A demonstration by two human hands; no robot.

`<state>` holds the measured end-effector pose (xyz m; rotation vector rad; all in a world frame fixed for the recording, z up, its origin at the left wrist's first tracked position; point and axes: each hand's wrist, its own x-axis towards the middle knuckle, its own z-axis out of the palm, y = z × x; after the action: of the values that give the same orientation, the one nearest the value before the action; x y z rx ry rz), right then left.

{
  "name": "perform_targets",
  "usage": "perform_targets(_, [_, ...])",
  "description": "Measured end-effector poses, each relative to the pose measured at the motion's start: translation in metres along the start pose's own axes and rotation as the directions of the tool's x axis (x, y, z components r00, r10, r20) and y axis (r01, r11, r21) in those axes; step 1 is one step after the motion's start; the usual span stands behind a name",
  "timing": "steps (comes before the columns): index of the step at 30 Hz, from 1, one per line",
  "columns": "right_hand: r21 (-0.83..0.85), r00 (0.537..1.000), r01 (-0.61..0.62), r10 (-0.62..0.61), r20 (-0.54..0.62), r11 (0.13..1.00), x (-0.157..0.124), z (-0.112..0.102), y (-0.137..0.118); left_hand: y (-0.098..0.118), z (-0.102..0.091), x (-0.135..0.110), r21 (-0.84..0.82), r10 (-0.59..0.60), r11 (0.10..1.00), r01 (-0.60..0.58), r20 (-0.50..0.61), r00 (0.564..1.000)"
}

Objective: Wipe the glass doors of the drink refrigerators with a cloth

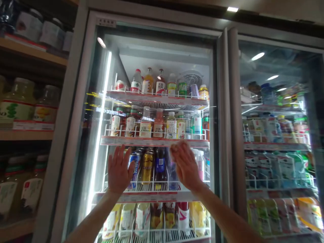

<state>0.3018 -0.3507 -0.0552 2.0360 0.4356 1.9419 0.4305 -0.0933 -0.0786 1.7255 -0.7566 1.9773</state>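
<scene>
My left hand (119,170) is raised before the glass fridge door (162,44), palm forward and fingers spread, with nothing in it. It looks flat against the pane, though the contact itself is hard to confirm. My right hand (186,165) is up at the same door, further right, its fingers slanting up and left. Motion blurs these fingers, and a pale brownish patch at their tips cannot be made out. Behind the glass, between the hands, stand a gold can (147,167), a blue can (134,168) and a dark bottle with a blue label (160,165).
Several wire-fronted shelves of bottled drinks (170,125) show inside the lit fridge. A vertical door frame (229,118) separates it from a second glass-fronted fridge (278,145) on the right. Wooden shelves (32,135) with jars and bottles stand close on the left.
</scene>
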Motion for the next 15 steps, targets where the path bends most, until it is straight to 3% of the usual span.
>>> perform_targets(2, [0.017,0.994,0.083,-0.084,0.069,0.996,-0.007,-0.002,0.001,0.000,0.000,0.000,0.013,0.009,1.000,-0.009,-0.005,1.000])
perform_targets(3, [-0.011,0.999,0.046,-0.045,0.028,0.999,-0.008,-0.004,0.013,0.000,0.000,0.001,0.022,0.013,1.000,-0.013,-0.005,1.000])
perform_targets(5, [-0.087,0.976,-0.163,0.148,-0.159,0.983,0.000,-0.008,0.048,0.001,-0.001,0.001,0.041,0.018,0.999,-0.018,-0.002,1.000])
perform_targets(7, [-0.106,0.887,-0.372,0.319,-0.333,0.922,0.018,-0.009,0.080,0.002,-0.001,0.001,0.058,0.026,0.998,-0.026,0.000,1.000])
perform_targets(8, [-0.100,0.854,-0.423,0.360,-0.375,0.900,0.029,-0.007,0.086,0.002,-0.001,0.001,0.063,0.029,0.998,-0.029,0.002,1.000])
perform_targets(9, [-0.092,0.849,-0.427,0.365,-0.382,0.899,0.038,-0.005,0.085,0.002,-0.001,0.001,0.067,0.030,0.997,-0.030,0.003,1.000])
perform_targets(11, [-0.076,0.918,-0.305,0.272,-0.289,0.949,0.050,0.002,0.062,0.001,-0.001,0.001,0.067,0.030,0.997,-0.030,0.004,1.000])
perform_targets(13, [-0.036,0.994,-0.064,0.060,-0.095,0.997,0.051,0.008,0.029,0.000,-0.001,0.001,0.062,0.029,0.998,-0.029,0.005,1.000])
perform_targets(15, [-0.004,0.995,0.093,-0.092,0.049,0.996,0.045,0.008,0.012,0.000,-0.001,0.001,0.060,0.029,0.998,-0.029,0.002,1.000])
